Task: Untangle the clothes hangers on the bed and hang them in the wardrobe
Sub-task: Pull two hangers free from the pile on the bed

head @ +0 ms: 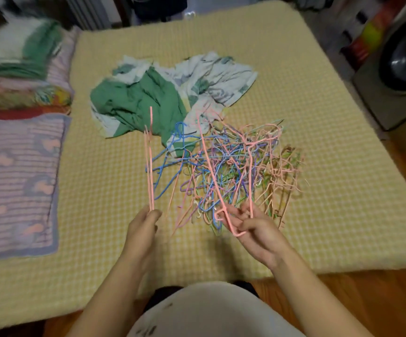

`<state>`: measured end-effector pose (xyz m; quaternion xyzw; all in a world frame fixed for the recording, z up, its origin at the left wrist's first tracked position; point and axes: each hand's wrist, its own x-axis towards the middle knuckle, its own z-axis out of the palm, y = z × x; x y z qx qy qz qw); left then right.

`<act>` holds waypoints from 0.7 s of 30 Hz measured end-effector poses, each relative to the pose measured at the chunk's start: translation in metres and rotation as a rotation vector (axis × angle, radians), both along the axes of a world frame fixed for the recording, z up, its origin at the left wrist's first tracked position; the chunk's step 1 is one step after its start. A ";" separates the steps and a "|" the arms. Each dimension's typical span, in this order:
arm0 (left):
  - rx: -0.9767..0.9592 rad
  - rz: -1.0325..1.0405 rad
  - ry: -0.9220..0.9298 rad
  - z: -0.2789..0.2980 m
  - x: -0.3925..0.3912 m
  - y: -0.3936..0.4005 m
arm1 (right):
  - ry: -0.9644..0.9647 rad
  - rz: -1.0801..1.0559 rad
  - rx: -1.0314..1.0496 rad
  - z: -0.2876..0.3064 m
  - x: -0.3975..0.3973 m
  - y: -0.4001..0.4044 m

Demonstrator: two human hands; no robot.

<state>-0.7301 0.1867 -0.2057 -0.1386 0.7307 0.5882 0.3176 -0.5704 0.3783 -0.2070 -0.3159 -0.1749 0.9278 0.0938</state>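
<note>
A tangled heap of thin wire hangers [240, 166] in pink, blue, purple and green lies on the yellow checked bed [318, 117]. My left hand [142, 227] grips the lower ends of a few pink hangers [149, 161] that stand upright, apart from the heap on its left. My right hand [253, 227] holds another pink hanger [211, 171] by its hook end, fingers curled round the wire. That hanger slants up and left over the heap, and I cannot tell whether it is free of the tangle. No wardrobe is in view.
A crumpled green and white patterned cloth [163, 96] lies just beyond the heap. Folded striped blankets and pillows [19, 166] are stacked along the bed's left side. A washing machine [401, 69] stands at the right. Wooden floor [343, 302] shows in front of the bed.
</note>
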 end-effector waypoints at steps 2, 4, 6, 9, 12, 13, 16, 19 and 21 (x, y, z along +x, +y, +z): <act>0.093 -0.010 -0.030 0.015 0.001 0.003 | 0.039 -0.043 -0.031 0.012 -0.001 0.001; 0.158 -0.065 -0.082 0.024 0.001 0.000 | 0.044 -0.090 -0.002 0.023 -0.003 0.000; 0.224 -0.143 -0.131 0.034 -0.002 -0.006 | 0.001 -0.150 0.098 0.033 -0.005 -0.003; 0.296 -0.232 -0.217 0.044 -0.014 -0.018 | -0.097 -0.234 0.346 0.048 -0.003 -0.014; 0.309 -0.350 -0.212 0.047 -0.033 -0.028 | -0.231 -0.315 0.500 0.057 0.005 -0.031; 0.313 -0.399 -0.212 0.046 -0.039 -0.031 | -0.281 -0.365 0.532 0.061 0.011 -0.042; 0.302 -0.600 -0.199 0.043 -0.051 -0.034 | -0.383 -0.600 0.589 0.066 0.035 -0.082; 0.258 -0.815 -0.166 0.033 -0.049 -0.036 | -0.509 -0.856 0.627 0.064 0.067 -0.132; 0.205 -0.965 -0.108 0.029 -0.036 -0.042 | -0.630 -0.959 0.626 0.063 0.090 -0.177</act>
